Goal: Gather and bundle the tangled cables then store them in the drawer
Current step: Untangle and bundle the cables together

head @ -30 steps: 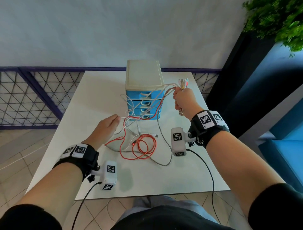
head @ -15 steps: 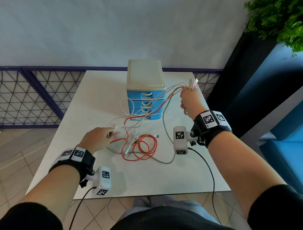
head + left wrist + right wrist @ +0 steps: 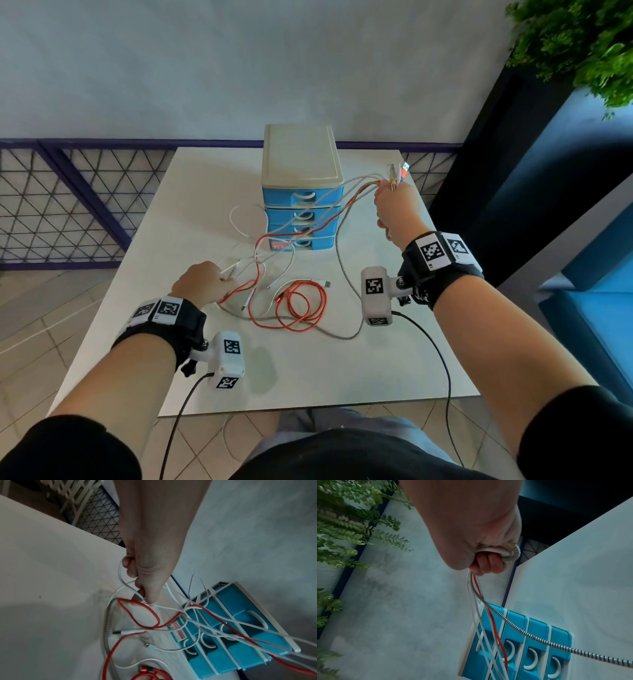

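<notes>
Several tangled cables lie on the white table (image 3: 308, 373) in front of a blue drawer unit (image 3: 301, 178) (image 3: 240, 628) (image 3: 530, 635) whose drawers are all closed. My right hand (image 3: 394, 202) (image 3: 488, 563) is raised to the right of the unit and grips a bundle of cable ends, with plugs (image 3: 397, 171) sticking up from the fist. White, red and braided strands hang from it across the drawer fronts. My left hand (image 3: 227, 274) (image 3: 145, 600) pinches a white cable (image 3: 120, 573) low over the table. A red cable coil (image 3: 301, 303) and a braided cable (image 3: 342, 246) (image 3: 106, 628) lie between my hands.
The table's left and right edges are near each hand. A wire fence (image 3: 68, 205) stands behind on the left, a dark planter with a green plant (image 3: 582, 44) at the right, and a blue seat (image 3: 599, 291) beside the table.
My left hand has drawn back left and toward me, pulling white cable ends along. My right hand has shifted slightly right with the bundle, stretching the strands across the drawers.
</notes>
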The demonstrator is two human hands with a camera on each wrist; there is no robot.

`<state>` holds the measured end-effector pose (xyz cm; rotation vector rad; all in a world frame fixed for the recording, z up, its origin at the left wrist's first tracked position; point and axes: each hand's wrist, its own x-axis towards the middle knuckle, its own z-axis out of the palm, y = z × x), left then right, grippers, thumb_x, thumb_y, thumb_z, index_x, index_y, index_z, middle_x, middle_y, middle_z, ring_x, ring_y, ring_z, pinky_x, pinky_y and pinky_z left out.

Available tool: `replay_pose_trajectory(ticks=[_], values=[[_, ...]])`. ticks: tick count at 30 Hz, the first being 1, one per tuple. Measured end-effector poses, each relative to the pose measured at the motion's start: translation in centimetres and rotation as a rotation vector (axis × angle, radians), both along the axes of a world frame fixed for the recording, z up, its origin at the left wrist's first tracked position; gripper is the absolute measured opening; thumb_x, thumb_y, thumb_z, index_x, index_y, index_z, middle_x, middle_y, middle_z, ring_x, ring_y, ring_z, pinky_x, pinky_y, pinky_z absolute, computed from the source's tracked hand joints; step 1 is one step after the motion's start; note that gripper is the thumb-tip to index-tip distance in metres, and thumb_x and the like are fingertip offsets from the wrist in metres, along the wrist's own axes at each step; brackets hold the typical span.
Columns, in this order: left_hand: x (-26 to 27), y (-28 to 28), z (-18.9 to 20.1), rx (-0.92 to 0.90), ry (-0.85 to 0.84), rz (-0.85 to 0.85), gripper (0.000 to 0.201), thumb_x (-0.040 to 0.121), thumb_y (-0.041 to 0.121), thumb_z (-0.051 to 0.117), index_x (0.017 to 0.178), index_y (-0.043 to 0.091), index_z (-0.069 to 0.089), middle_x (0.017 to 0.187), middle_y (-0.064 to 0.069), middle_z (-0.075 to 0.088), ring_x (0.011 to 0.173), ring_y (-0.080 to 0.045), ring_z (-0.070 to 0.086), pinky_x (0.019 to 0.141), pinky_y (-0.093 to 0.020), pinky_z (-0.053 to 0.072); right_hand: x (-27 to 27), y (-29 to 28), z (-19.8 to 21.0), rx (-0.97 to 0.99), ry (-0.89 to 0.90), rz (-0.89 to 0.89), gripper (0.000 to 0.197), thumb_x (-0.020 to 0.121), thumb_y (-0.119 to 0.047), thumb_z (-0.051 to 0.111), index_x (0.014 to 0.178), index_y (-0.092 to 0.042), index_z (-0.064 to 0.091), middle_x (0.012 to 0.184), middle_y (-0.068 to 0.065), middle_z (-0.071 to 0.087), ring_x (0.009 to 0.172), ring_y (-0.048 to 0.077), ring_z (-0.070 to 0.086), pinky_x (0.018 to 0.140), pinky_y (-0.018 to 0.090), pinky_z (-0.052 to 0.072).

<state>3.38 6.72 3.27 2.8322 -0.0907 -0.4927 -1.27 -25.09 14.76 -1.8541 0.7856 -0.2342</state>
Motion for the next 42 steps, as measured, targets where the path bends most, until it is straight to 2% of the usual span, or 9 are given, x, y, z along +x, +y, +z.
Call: replay_pose_trajectory(ticks=[8, 13, 16, 19, 23, 27, 29, 38, 42], values=[[-0.5, -1.6, 0.7, -0.073, -0.067, 0.108, 0.051, 0.084, 0.056, 0.046, 0.062, 0.011, 0.054, 0.07, -0.01, 0.06, 0.072, -0.031, 0.057, 0.065, -0.03, 0.041, -0.2, 0.5, -0.3, -0.102, -0.025, 0.11, 0.039, 0.098, -0.024, 0.035, 0.117, 0.005, 0.055, 0.089, 0.011, 0.052, 0.057, 0.011, 0.042, 0.055, 0.028, 0.041], [0.2, -3.0, 1.4, -0.142, -0.135, 0.022, 0.056, 0.086, 0.06, 0.044, 0.058, 0.013, 0.053, 0.064, -0.007, 0.058, 0.073, -0.031, 0.058, 0.063, -0.033, 0.044, -0.1, 1.4, -0.5, -0.15, 0.034, 0.206, 0.019, 0.099, -0.023, 0.034, 0.098, -0.012, 0.049, 0.072, 0.002, 0.047, 0.054, 0.012, 0.041, 0.045, 0.024, 0.037], [0.5, -3.4, 1.6, -0.234, -0.189, 0.015, 0.032, 0.088, 0.041, 0.049, 0.095, 0.012, 0.06, 0.086, -0.009, 0.066, 0.088, -0.033, 0.06, 0.075, -0.039, 0.051, 0.2, 1.7, -0.6, -0.178, 0.1, 0.221, 0.019, 0.101, -0.022, 0.033, 0.102, -0.01, 0.047, 0.075, 0.002, 0.05, 0.05, 0.013, 0.043, 0.034, 0.02, 0.035], [0.2, -3.6, 1.9, -0.381, -0.231, 0.049, 0.039, 0.087, 0.034, 0.052, 0.124, 0.026, 0.041, 0.083, -0.006, 0.066, 0.08, -0.03, 0.059, 0.077, -0.04, 0.051, 0.1, 1.9, -0.6, -0.154, 0.11, 0.208, 0.02, 0.101, -0.022, 0.033, 0.1, -0.009, 0.049, 0.073, 0.002, 0.05, 0.049, 0.015, 0.043, 0.04, 0.024, 0.034], [0.4, -3.8, 2.1, -0.742, -0.198, -0.03, 0.018, 0.092, 0.019, 0.047, 0.091, 0.026, 0.064, 0.077, -0.007, 0.063, 0.065, -0.027, 0.051, 0.062, -0.032, 0.041, -0.3, 1.6, -0.7, -0.171, 0.133, 0.223, 0.022, 0.1, -0.021, 0.031, 0.098, -0.011, 0.05, 0.069, 0.002, 0.048, 0.048, 0.015, 0.042, 0.034, 0.017, 0.029], [-0.4, -3.1, 3.0, -1.094, -0.026, 0.087, 0.026, 0.1, 0.027, 0.042, 0.11, 0.023, 0.066, 0.103, 0.001, 0.053, 0.092, -0.012, 0.046, 0.074, -0.026, 0.034, -0.6, 1.4, -0.7, -0.177, 0.184, 0.248, 0.021, 0.101, -0.019, 0.03, 0.097, -0.01, 0.048, 0.067, 0.002, 0.045, 0.047, 0.016, 0.041, 0.027, 0.009, 0.023], [-0.1, -2.4, 3.0, -1.137, -0.046, 0.166, 0.028, 0.101, 0.028, 0.039, 0.115, 0.022, 0.062, 0.111, 0.007, 0.055, 0.108, -0.009, 0.042, 0.092, -0.026, 0.031, -0.8, 1.3, -0.7, -0.195, 0.208, 0.245, 0.02, 0.101, -0.02, 0.029, 0.098, -0.011, 0.047, 0.068, 0.001, 0.046, 0.046, 0.014, 0.042, 0.028, 0.012, 0.024], [0.3, -1.7, 2.6, -1.105, -0.542, 0.189, 0.024, 0.098, 0.016, 0.046, 0.112, 0.011, 0.064, 0.1, -0.006, 0.069, 0.103, -0.018, 0.061, 0.098, -0.024, 0.045, -1.3, 1.1, -1.0, -0.275, 0.158, 0.315, 0.033, 0.099, -0.018, 0.032, 0.067, -0.02, 0.039, 0.07, 0.007, 0.046, 0.052, 0.015, 0.041, 0.046, 0.025, 0.035], [0.4, -1.8, 3.9, -1.532, -0.218, 0.386, 0.028, 0.099, 0.041, 0.04, 0.103, 0.028, 0.064, 0.071, 0.008, 0.056, 0.072, -0.004, 0.056, 0.075, -0.025, 0.04, -0.8, 1.0, -0.9, -0.347, 0.221, 0.262, 0.028, 0.1, -0.016, 0.033, 0.104, 0.0, 0.055, 0.068, 0.005, 0.045, 0.051, 0.017, 0.045, 0.04, 0.023, 0.037]])
